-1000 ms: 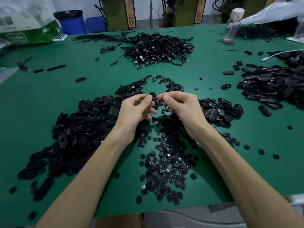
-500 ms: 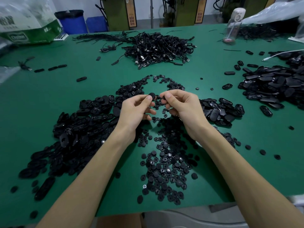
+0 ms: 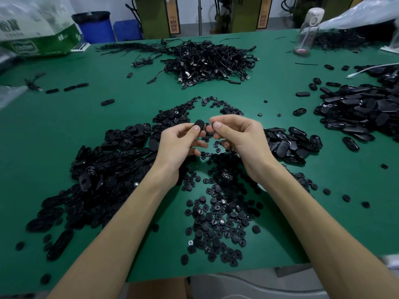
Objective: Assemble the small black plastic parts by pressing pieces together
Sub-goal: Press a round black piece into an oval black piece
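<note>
Over green table, left hand pinches oval cap, right hand pinches small piece

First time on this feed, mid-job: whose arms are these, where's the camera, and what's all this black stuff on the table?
No machine: a person's two bare hands, filmed by one head-worn camera looking down. The green table carries heaps of small round black pieces, oval black shells on the left, and tangled black cables farther back. The left hand pinches one black piece. The right hand pinches its fingertips together beside it; what they hold is too small to tell.
</note>
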Motion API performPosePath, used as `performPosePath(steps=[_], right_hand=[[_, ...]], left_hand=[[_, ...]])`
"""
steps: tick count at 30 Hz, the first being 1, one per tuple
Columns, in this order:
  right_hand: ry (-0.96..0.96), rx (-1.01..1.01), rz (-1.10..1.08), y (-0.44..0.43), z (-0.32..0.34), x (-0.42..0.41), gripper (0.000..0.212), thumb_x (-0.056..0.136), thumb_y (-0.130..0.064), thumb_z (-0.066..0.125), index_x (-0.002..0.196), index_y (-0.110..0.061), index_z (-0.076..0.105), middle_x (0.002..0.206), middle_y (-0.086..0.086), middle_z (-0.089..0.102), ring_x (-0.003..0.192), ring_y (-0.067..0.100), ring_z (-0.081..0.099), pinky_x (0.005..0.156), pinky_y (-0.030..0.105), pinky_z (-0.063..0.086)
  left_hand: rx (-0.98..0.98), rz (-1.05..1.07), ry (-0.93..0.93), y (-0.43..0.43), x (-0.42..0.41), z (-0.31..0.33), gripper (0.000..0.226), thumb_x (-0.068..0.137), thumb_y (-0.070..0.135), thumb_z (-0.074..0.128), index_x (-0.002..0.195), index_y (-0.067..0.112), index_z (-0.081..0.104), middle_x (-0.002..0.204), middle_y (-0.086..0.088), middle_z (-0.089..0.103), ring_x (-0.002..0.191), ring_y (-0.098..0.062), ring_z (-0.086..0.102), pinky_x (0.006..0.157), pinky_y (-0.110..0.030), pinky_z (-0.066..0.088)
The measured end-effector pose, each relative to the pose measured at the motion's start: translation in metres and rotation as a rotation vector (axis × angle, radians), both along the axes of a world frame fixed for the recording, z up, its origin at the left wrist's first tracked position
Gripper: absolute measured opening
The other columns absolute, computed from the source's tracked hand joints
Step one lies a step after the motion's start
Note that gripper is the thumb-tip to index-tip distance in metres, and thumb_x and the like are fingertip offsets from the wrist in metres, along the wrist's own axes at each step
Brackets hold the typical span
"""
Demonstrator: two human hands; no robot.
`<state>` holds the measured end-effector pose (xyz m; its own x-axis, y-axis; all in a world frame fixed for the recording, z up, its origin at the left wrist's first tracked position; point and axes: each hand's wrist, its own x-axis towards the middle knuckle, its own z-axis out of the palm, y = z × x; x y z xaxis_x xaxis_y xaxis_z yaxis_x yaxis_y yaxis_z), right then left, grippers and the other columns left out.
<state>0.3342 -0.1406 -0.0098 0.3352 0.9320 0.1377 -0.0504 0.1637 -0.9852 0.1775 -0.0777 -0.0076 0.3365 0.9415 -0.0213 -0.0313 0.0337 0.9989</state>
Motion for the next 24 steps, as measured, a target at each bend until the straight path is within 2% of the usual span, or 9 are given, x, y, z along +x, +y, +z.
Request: performPosePath(steps=[5,8,12,15,18,21,24], right_hand=[[0.031,0.011,-0.009,0.0009,-0.0001,0.0001,0.009,0.096,-0.010,0.072,0.104,-0.012,0.075,0.096,0.006,0.080,0.080,0.014,0.073,0.064,0.022,0.051],[0.001,0.013,-0.034,0.0006,0.0002,0.0001,0.008,0.096,-0.010,0.072,0.103,-0.012,0.073,0.096,0.005,0.081,0.080,0.016,0.074,0.064,0.021,0.052],[-0.078,-0.002,-0.088,0.0009,0.0000,0.0005,0.006,0.094,-0.012,0.074,0.100,-0.014,0.076,0.088,-0.004,0.077,0.079,0.008,0.068,0.067,0.021,0.052],[-0.108,-0.016,-0.112,0.0010,-0.0005,0.0005,0.007,0.093,-0.011,0.075,0.100,-0.013,0.077,0.084,0.001,0.073,0.077,0.006,0.064,0.067,0.019,0.052],[-0.152,-0.017,-0.136,0.0013,-0.0012,-0.0005,0.007,0.092,-0.012,0.076,0.100,-0.013,0.077,0.085,0.006,0.074,0.076,0.007,0.065,0.068,0.020,0.050],[-0.204,-0.004,-0.170,0.0021,-0.0023,-0.0010,0.009,0.090,-0.013,0.078,0.099,-0.015,0.076,0.080,-0.003,0.073,0.074,0.004,0.065,0.068,0.018,0.048],[-0.280,0.001,-0.190,0.0030,-0.0037,-0.0018,0.006,0.089,-0.014,0.078,0.093,-0.018,0.078,0.077,-0.004,0.074,0.071,0.006,0.065,0.068,0.020,0.049]], left_hand=[[0.032,-0.074,-0.040,-0.0011,0.0012,-0.0008,0.019,0.105,0.003,0.056,0.106,0.011,0.073,0.101,-0.010,0.080,0.091,-0.021,0.078,0.080,-0.024,0.060],[0.055,-0.113,-0.032,-0.0023,0.0016,-0.0010,0.021,0.104,0.000,0.055,0.110,0.009,0.073,0.102,-0.009,0.080,0.096,-0.021,0.078,0.085,-0.025,0.060],[0.084,-0.100,0.002,-0.0032,0.0025,-0.0009,0.023,0.104,-0.001,0.054,0.121,0.001,0.070,0.104,-0.013,0.078,0.095,-0.021,0.078,0.086,-0.027,0.061],[0.107,-0.087,0.031,-0.0035,0.0032,-0.0005,0.026,0.104,-0.002,0.054,0.125,-0.002,0.067,0.104,-0.014,0.078,0.094,-0.021,0.078,0.089,-0.029,0.061],[0.134,-0.093,0.040,-0.0045,0.0036,0.0004,0.024,0.103,-0.003,0.054,0.121,-0.002,0.069,0.105,-0.018,0.077,0.090,-0.022,0.078,0.081,-0.025,0.061],[0.152,-0.084,0.041,-0.0053,0.0044,0.0001,0.023,0.101,-0.005,0.055,0.117,0.001,0.071,0.100,-0.020,0.077,0.087,-0.023,0.078,0.076,-0.022,0.059],[0.177,-0.071,0.054,-0.0048,0.0050,-0.0015,0.024,0.101,-0.005,0.056,0.119,-0.001,0.070,0.100,-0.017,0.077,0.085,-0.024,0.078,0.077,-0.024,0.060]])
